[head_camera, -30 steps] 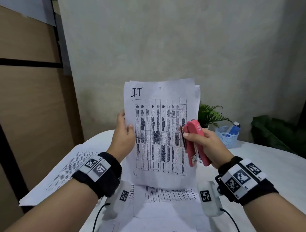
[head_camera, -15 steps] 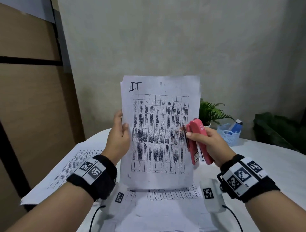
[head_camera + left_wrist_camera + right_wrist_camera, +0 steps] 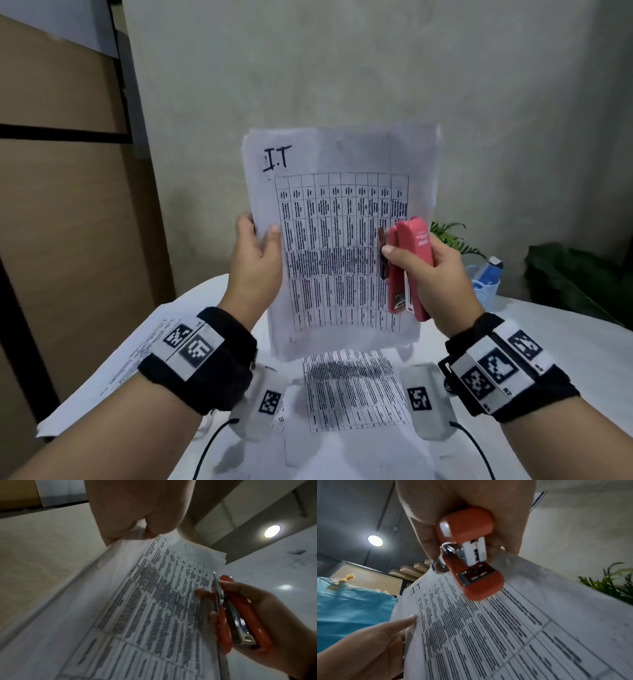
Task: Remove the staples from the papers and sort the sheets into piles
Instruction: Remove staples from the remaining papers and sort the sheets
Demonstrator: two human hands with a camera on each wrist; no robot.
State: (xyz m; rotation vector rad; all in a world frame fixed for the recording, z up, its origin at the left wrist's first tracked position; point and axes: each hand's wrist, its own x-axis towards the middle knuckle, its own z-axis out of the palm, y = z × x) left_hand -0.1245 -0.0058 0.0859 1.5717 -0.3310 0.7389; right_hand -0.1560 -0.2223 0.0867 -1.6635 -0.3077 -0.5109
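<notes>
The stapled papers (image 3: 342, 240) are held upright over the table (image 3: 565, 346), pinched by the left hand (image 3: 255, 270); the stapler (image 3: 409, 267) is gripped in the right hand (image 3: 435, 284). Probably the staple's being looked for, so the stapler's remover end needs lining up next.

**Paper, plastic and bright metal**

The held sheets (image 3: 342, 240) are thin matt paper, slightly creased, printed with a black table. The stapler (image 3: 471, 555) has a glossy red plastic shell and shiny bare-metal inner parts. The wristbands (image 3: 202, 363) look like soft black cloth. The surface (image 3: 582, 342) is smooth and white.
</notes>
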